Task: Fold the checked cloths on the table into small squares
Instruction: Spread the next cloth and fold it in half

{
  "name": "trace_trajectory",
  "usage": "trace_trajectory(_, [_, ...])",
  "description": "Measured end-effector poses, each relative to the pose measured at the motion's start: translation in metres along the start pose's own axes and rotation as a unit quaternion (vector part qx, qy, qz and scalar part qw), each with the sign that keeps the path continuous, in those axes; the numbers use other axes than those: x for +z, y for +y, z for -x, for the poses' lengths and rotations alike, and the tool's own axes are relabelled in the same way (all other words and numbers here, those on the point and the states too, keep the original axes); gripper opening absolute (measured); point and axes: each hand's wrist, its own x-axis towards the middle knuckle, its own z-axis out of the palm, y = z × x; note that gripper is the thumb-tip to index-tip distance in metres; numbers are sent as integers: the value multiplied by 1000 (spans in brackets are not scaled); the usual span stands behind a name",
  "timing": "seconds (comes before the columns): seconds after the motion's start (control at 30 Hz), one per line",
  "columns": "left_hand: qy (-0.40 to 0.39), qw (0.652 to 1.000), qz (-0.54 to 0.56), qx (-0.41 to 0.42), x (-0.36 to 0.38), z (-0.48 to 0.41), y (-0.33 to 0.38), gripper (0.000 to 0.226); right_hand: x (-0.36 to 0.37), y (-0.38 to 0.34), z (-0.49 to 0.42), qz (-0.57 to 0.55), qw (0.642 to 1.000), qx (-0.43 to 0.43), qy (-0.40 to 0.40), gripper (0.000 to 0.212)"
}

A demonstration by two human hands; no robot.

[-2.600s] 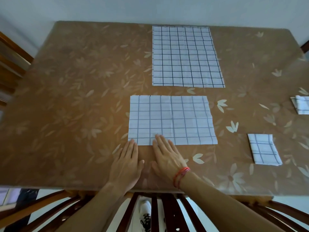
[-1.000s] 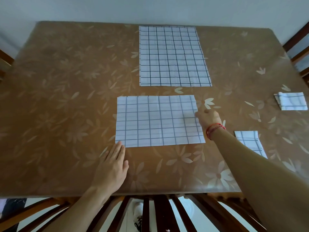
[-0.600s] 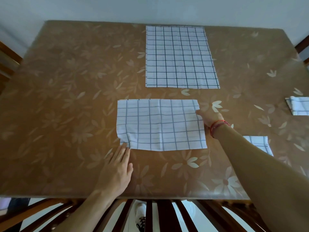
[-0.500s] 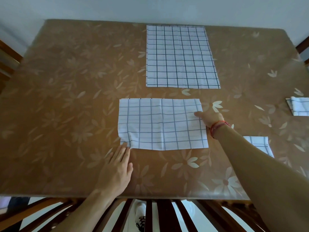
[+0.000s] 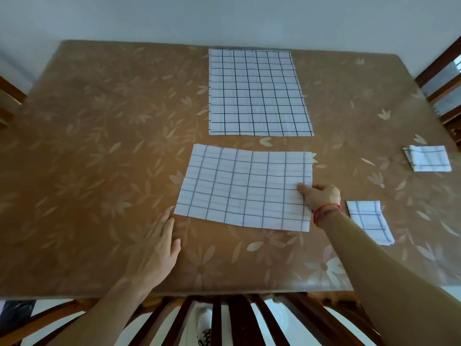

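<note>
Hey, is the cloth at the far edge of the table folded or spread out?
Spread out. The far cloth lies flat as one large sheet, its whole grid showing, no folded layers visible.

We find the left half of the table (image 5: pixel 99 146) bare from near edge to far. Down the middle the near cloth (image 5: pixel 244 188) and the far cloth (image 5: pixel 257 93) leave only a narrow strip between them. On the right a near folded square (image 5: pixel 371 221) and a far folded square (image 5: pixel 427 158) stand in the way, with what seems a chair (image 5: pixel 435 66) past the far-right edge.
</note>
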Motion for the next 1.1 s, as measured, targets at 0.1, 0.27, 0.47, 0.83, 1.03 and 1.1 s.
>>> trace_trajectory(0.1, [-11, 1000, -5, 17, 1, -5, 12, 58, -4, 14, 13, -23, 999, 0, 36, 20])
trace_trajectory(0.27, [16, 995, -16, 97, -7, -5, 55, 61, -6, 35, 47, -104, 989, 38, 98, 28])
trace_trajectory(0.47, [-24, 983, 46, 174, 8, -6, 84, 71, -5, 49, 92, -235, 957, 138, 99, 19])
trace_trajectory(0.83, [-14, 987, 58, 150, 9, -7, 69, 81, 1, 52, 152, -301, 878, 303, -217, 33])
trace_trajectory(1.03, [-61, 973, 90, 204, 2, 0, 63, 94, -20, 66, 164, -134, 911, 194, -337, 19])
trace_trajectory(1.1, [-84, 973, 85, 198, 0, 1, 62, 97, -20, 80, 154, -19, 937, 121, -329, 36])
